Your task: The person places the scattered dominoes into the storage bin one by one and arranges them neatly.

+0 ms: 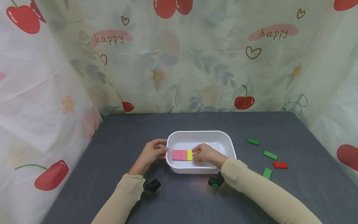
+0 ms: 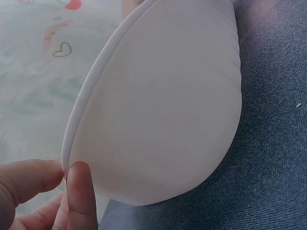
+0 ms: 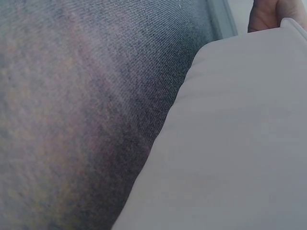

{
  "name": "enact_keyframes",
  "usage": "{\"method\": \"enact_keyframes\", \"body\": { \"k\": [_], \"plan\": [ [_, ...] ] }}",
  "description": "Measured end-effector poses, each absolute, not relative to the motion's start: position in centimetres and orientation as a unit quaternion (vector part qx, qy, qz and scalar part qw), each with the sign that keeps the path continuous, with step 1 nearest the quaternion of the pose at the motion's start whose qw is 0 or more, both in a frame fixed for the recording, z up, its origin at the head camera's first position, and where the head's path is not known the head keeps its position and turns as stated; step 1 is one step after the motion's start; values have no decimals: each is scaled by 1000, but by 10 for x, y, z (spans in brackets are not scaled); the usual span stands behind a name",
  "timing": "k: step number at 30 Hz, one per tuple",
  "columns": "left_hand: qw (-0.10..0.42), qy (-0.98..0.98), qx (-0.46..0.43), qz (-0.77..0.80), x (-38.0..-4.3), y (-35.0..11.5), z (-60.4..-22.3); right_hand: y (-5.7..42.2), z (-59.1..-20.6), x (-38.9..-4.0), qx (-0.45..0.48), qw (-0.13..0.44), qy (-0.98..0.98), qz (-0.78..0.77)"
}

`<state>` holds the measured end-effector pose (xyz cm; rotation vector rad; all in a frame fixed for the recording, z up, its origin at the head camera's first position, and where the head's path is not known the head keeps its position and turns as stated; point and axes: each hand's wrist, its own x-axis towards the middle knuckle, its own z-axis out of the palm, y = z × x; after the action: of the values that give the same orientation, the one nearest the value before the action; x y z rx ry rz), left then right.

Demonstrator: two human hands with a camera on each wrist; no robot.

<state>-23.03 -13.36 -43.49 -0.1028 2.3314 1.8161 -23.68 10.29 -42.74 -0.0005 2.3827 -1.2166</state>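
Note:
A white plastic tub [image 1: 201, 170] stands on the dark table. At its left end my left hand [image 1: 150, 155] pinches the rim between thumb and fingers; the left wrist view shows the thumb [image 2: 81, 191] against the outer wall. Inside, pink blocks [image 1: 179, 155] lie side by side on the floor of the tub, with a yellow block [image 1: 189, 155] flush against their right side. My right hand [image 1: 207, 154] reaches into the tub from the right, its curled fingers holding the yellow block at its right edge. In the right wrist view, the tub's outer wall hides these fingers.
On the right of the table lie a red block [image 1: 280, 165] and several green ones, the farthest green block [image 1: 253, 141] behind the others. The right forearm passes close beside the nearest green block [image 1: 267, 173]. A printed curtain [image 1: 184, 62] hangs behind the table.

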Motion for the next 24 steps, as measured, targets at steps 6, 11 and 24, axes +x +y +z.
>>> {"method": "enact_keyframes", "body": {
  "k": [6,11,24],
  "plan": [
    [91,782,-30,616,-231,-134,-435,105,-428,-238,-6,230,865,-445],
    [96,778,-27,620,-230,-135,-435,116,-419,-239,-15,237,840,-488],
    [99,778,-31,620,-230,-135,-434,201,-356,-216,-131,175,766,-604]
  ]
}}
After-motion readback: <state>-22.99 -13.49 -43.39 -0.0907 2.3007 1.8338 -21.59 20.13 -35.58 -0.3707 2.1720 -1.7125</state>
